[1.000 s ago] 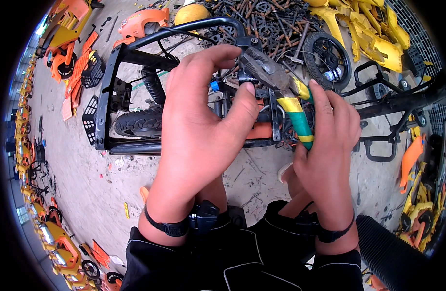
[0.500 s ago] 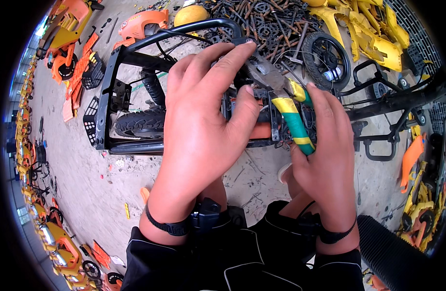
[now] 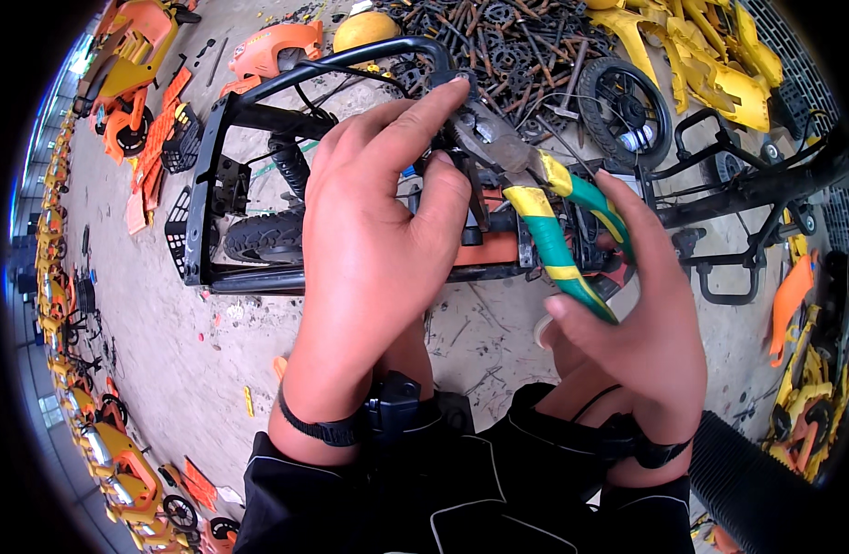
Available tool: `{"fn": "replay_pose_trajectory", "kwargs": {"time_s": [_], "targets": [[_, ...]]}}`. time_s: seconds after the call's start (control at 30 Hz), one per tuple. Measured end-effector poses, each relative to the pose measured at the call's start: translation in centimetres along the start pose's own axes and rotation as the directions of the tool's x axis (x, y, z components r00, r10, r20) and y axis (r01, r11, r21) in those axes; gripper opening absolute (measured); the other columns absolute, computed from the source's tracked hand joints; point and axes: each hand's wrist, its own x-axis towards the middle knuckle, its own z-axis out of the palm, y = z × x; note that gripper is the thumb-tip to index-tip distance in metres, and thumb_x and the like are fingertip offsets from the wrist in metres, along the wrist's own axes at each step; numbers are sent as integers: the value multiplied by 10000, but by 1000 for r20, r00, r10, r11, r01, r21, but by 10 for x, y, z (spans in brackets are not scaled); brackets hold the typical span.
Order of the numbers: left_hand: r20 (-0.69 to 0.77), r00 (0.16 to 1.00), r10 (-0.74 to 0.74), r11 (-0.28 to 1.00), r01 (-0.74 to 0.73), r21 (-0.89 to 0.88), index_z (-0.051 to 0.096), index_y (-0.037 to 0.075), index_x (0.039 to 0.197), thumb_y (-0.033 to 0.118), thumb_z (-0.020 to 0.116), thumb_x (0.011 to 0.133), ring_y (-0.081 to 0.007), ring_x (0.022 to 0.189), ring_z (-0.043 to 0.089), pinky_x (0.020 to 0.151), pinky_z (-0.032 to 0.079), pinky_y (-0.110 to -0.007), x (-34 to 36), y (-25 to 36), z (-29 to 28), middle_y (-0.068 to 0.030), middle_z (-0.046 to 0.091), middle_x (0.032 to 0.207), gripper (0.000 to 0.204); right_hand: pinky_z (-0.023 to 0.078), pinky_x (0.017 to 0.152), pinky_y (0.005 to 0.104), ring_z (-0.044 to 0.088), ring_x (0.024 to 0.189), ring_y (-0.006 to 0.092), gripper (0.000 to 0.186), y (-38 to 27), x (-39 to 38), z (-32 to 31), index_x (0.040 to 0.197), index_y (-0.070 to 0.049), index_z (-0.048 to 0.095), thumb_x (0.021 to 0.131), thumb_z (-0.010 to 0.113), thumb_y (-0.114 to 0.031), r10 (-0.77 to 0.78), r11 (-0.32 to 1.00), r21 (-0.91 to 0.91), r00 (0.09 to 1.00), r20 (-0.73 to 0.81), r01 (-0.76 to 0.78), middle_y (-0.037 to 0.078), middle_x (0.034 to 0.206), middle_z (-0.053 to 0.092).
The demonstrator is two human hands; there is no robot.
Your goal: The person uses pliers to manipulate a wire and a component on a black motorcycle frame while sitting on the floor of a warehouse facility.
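Observation:
Pliers with green-and-yellow wrapped handles lie in my right hand. Its thumb is by the lower handle and its fingers reach round the upper one; the handles are spread. Their worn metal jaws point up and left, beside a bracket on the black vehicle frame. My left hand reaches over this frame with its index fingertip at the bracket near the jaws. Thumb and index finger stand apart, while the other fingertips are hidden. Dark parts and cables show under the hands.
A heap of rusty cranks and chainrings lies beyond the frame. Right of it are a small black wheel and yellow body panels. Orange and yellow scooters line the left side. A black ribbed object is at lower right.
The plier handles have spread wider, and my right hand has opened out and shifted right with them. My left hand has moved slightly left and down.

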Motion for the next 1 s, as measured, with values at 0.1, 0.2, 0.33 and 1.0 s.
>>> {"fn": "replay_pose_trajectory", "kwargs": {"time_s": [0.1, 0.2, 0.33, 1.0], "targets": [[1, 1000, -17, 1000, 17, -24, 729, 123, 1300, 92, 626, 898, -335, 1130, 620, 1033, 477, -423, 0, 2, 0, -164, 712, 1160, 416, 508, 946, 323, 619, 1133, 206, 714, 10, 0, -6, 1503, -11, 473, 874, 765, -180, 137, 923, 360, 990, 24, -137, 130, 1357, 606], [6, 999, -31, 999, 31, -18, 729, 125, 1302, 91, 621, 899, -333, 1130, 620, 1037, 475, -423, -1, 0, 1, -162, 712, 1164, 419, 513, 736, 254, 666, 993, 171, 640, 23, 5, -13, 1447, 17, 516, 944, 711, -328, 240, 810, 527, 966, 99, -256, 145, 1252, 660], [17, 998, -62, 997, 63, -40, 730, 122, 1303, 97, 617, 901, -338, 1137, 619, 1045, 471, -425, -1, -1, 1, -166, 711, 1175, 419, 424, 484, 227, 673, 698, 169, 589, 44, 10, -16, 1376, 35, 558, 1012, 590, -427, 213, 689, 652, 948, 234, -316, 203, 1107, 716], [206, 968, -140, 977, 169, -131, 661, 87, 1394, -23, 482, 921, -202, 1129, 620, 1000, 472, -291, 3, -1, -8, -116, 631, 1245, 517, 521, 1043, 522, 556, 1338, 443, 1107, 1, 8, 52, 1614, -8, 182, 886, 613, -722, -446, -102, 693, 655, 610, -714, 312, 1540, 436]]}}
